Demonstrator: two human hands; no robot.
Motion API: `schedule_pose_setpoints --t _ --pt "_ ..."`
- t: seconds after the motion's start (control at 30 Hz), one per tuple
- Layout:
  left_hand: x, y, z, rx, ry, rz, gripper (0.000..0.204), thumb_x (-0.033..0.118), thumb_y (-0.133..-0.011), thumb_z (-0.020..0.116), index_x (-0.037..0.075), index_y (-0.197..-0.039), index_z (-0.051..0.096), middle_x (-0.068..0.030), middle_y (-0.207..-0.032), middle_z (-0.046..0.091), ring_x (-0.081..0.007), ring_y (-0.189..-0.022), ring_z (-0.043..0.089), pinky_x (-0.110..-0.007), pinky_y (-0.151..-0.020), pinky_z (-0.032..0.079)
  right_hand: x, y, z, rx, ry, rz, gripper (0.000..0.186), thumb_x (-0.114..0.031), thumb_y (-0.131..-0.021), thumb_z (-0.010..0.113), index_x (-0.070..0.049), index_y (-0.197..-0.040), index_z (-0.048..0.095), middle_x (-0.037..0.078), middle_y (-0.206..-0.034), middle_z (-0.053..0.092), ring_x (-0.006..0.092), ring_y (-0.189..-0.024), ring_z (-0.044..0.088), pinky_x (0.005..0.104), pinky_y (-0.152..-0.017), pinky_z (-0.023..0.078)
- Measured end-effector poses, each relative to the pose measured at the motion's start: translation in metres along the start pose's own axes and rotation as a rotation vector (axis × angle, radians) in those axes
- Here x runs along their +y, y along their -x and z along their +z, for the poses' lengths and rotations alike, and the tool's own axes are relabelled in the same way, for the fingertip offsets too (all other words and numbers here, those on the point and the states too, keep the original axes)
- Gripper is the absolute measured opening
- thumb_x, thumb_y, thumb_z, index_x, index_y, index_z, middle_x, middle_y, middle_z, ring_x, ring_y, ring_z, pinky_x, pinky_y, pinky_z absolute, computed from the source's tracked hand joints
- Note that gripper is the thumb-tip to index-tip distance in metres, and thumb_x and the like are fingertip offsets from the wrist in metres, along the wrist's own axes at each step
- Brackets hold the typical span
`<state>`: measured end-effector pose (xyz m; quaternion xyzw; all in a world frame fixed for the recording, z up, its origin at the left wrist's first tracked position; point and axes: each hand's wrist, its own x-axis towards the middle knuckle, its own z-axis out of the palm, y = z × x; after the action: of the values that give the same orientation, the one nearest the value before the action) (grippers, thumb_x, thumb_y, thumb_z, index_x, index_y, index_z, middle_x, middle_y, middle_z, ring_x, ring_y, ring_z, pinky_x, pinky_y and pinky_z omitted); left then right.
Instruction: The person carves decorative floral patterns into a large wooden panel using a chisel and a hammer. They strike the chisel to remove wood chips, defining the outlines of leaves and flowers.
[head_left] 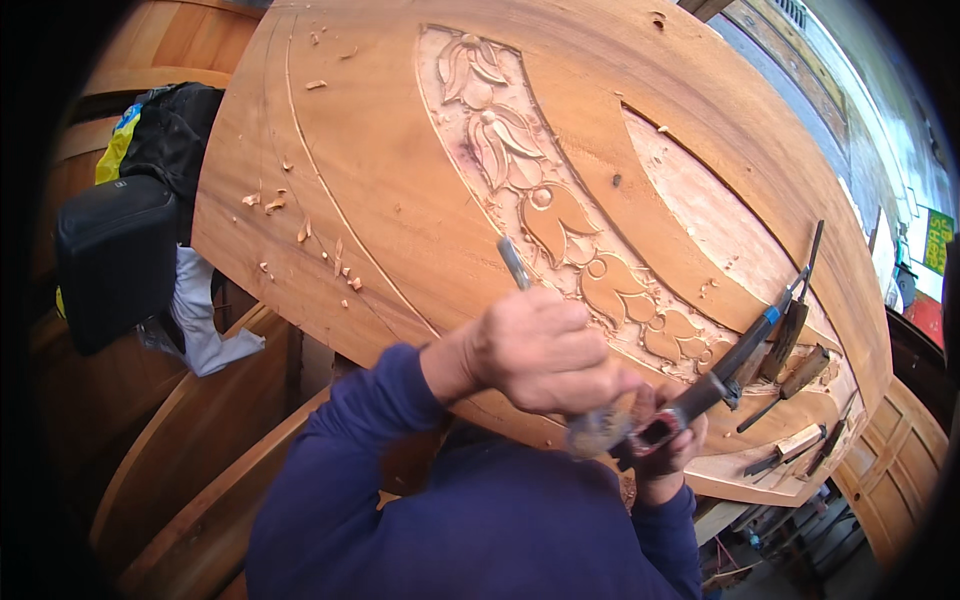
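Observation:
My left hand [545,350] is closed around a chisel. Its metal blade [514,264] points up and left, over the edge of a carved floral band [540,205] on a large wooden panel [360,150]. A blurred, pale rounded end [598,432] shows below this hand; I cannot tell whether it is the chisel's handle. My right hand [672,450], partly hidden, grips a long dark bar-like tool [715,385] with a blue band and a blocky, reddish end. The two hands are close together at the panel's near edge.
Several carving tools [790,345] lie at the panel's right end, with a wooden-handled one [800,440] nearer me. Wood chips [305,230] are scattered on the left. A black bag [120,250] and a pale cloth [205,315] sit beyond the left edge. Curved boards [190,440] stand below.

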<state>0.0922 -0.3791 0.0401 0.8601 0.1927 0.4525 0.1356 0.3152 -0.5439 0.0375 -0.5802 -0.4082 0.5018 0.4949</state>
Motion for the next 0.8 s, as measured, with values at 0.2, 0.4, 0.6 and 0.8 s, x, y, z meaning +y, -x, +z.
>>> schedule_pose_setpoints --t 0.2,0.4,0.6,0.8 --pt "0.025 -0.022 0.033 -0.185 0.146 -0.382 0.037 0.039 -0.095 0.071 0.01 -0.117 0.063 -0.0037 -0.088 0.059 -0.0187 -0.074 0.059 -0.031 -0.061 0.05 0.017 0.016 -0.021 0.254 -0.335 -0.026 0.052 -0.029 -0.104 0.06 -0.005 -0.148 0.044 0.015 -0.141 0.054 0.0233 -0.118 0.058 0.0384 -0.101 0.049" --pt "0.004 -0.002 0.029 0.445 0.338 -0.524 0.045 0.019 -0.093 0.075 0.004 -0.131 0.054 -0.0143 -0.11 0.063 -0.0275 -0.096 0.068 -0.036 -0.081 0.059 0.013 0.021 -0.029 0.312 0.505 -0.219 0.097 0.017 -0.093 0.062 -0.012 -0.168 0.007 0.015 -0.168 0.029 0.0168 -0.114 0.051 0.032 -0.098 0.045" --pt "0.005 0.013 -0.011 0.837 0.566 -1.09 0.052 0.023 -0.105 0.062 0.005 -0.147 0.038 -0.0177 -0.12 0.063 -0.0249 -0.101 0.069 -0.039 -0.086 0.061 0.003 0.005 -0.037 0.214 0.653 -0.401 0.096 0.017 -0.091 0.064 -0.008 -0.167 0.01 0.015 -0.168 0.031 0.0159 -0.095 0.05 0.0301 -0.087 0.047" --pt "-0.085 -0.028 -0.009 0.64 0.975 -0.973 0.043 0.038 -0.11 0.052 0.003 -0.133 0.053 -0.0062 -0.09 0.059 -0.0073 -0.051 0.048 -0.021 -0.039 0.034 -0.024 -0.032 -0.014 0.234 0.487 -0.261 0.09 0.015 -0.093 0.063 -0.006 -0.166 0.015 0.008 -0.122 0.047 0.0112 -0.08 0.047 0.0246 -0.075 0.044"
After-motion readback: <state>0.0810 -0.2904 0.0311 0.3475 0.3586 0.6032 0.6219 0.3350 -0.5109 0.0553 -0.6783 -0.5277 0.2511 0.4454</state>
